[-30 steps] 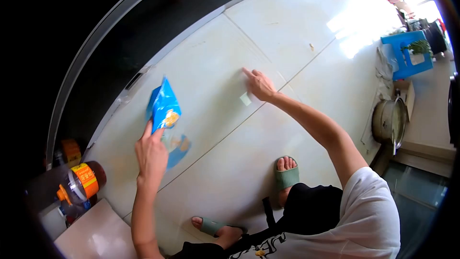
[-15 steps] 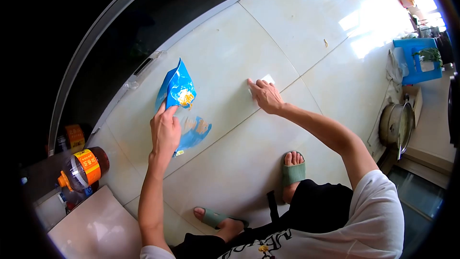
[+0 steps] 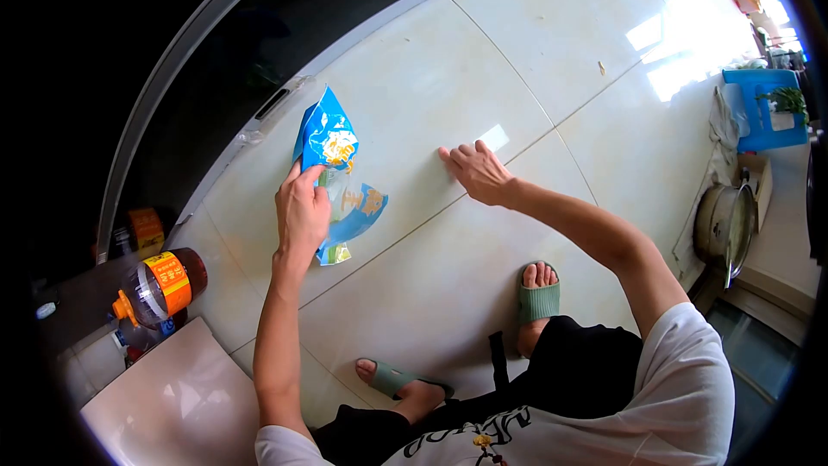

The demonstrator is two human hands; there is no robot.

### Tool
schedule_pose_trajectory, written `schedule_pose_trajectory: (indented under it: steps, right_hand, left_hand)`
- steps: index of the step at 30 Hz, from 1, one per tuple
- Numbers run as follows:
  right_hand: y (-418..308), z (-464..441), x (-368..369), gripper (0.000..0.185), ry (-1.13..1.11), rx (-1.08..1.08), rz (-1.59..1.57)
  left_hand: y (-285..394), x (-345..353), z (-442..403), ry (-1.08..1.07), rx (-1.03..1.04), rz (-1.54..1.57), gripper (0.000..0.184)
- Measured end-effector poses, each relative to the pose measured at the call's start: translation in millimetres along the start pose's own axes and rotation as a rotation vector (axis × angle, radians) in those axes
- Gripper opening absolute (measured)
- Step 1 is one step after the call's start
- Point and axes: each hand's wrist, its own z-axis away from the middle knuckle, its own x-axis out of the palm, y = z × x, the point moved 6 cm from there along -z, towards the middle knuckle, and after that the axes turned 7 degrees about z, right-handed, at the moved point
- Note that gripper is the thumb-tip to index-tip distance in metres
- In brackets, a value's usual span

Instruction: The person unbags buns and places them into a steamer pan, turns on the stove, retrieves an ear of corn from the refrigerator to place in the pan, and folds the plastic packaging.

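Note:
My left hand (image 3: 302,211) is closed on the lower edge of a blue plastic bag (image 3: 329,134) with a yellow and white print. Beside that hand a part-clear, blue and green packet piece (image 3: 358,214) hangs or lies; which of the two I cannot tell. My right hand (image 3: 479,171) reaches down to the pale floor tiles (image 3: 431,267), index finger pointing and the other fingers partly bent. A small white rectangle (image 3: 494,138) shows on the floor just beyond its knuckles. Whether anything is under the fingertips is hidden.
Bottles, one with an orange label (image 3: 168,285), stand at the left by a pale box-like surface (image 3: 172,384). A small scrap (image 3: 602,68) lies on the floor further off. To the right are a metal pot (image 3: 724,223) and a blue plastic stool (image 3: 759,108).
The view has shifted. My left hand keeps hold of the blue bag, which has turned somewhat. My right hand remains low over the floor, and the white rectangle now shows more fully beside it.

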Motion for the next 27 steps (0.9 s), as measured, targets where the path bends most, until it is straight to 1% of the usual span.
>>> schedule_pose_trajectory:
  steps: [3, 4, 7, 8, 11, 14, 17, 18, 21, 22, 25, 27]
  right_hand:
    - [20.5, -29.3, -4.8, 0.056, 0.017, 0.146, -0.268]
    - [26.1, -40.0, -8.3, 0.056, 0.024, 0.16, -0.313]
    - [36.0, -63.6, -11.4, 0.054, 0.024, 0.24, -0.295]
    - [38.3, -67.3, -6.9, 0.053, -0.039, 0.275, -0.268]
    - [28.4, -62.8, 7.6, 0.052, 0.02, 0.311, -0.271]
    - [2.7, -54.1, 5.9, 0.054, -0.014, 0.209, -0.321]
    - [-15.8, -46.7, 9.3, 0.055, -0.022, 0.113, -0.226]
    - [-16.7, -45.9, 4.1, 0.053, -0.04, 0.112, -0.235]
    - [-16.3, -57.6, -22.3, 0.049, 0.078, 0.206, -0.541]
    - [-22.3, -62.9, -51.8, 0.039, 0.23, 0.207, -0.741]
    - [-57.8, -82.0, -123.7, 0.025, 0.353, 0.047, -1.016]
    - [-82.8, -97.9, -141.6, 0.013, 0.412, -0.034, -1.061]
  left_hand:
    - [-1.3, -4.4, 1.0, 0.019, 0.006, -0.023, 0.031]
    - [-0.9, -5.9, 2.6, 0.025, 0.006, -0.031, 0.032]
    - [0.3, -10.1, 5.5, 0.034, 0.006, -0.024, 0.032]
    - [0.8, -10.8, 5.5, 0.037, -0.003, -0.014, 0.032]
    - [0.2, -13.9, 8.9, 0.041, -0.023, 0.011, 0.033]
    - [-2.3, -15.3, 8.8, 0.045, -0.014, 0.019, 0.032]
    - [-4.9, -12.9, 8.8, 0.047, -0.015, 0.038, 0.032]
    - [-5.5, -12.5, 8.6, 0.05, -0.014, 0.052, 0.032]
    - [-4.8, -16.3, 6.9, 0.063, -0.017, 0.068, 0.032]
    - [-4.7, -15.5, 7.9, 0.065, -0.024, 0.074, 0.032]
    - [-13.9, -14.0, 10.3, 0.08, -0.021, 0.034, 0.033]
    - [-5.8, -18.0, 7.3, 0.063, -0.004, 0.074, 0.033]
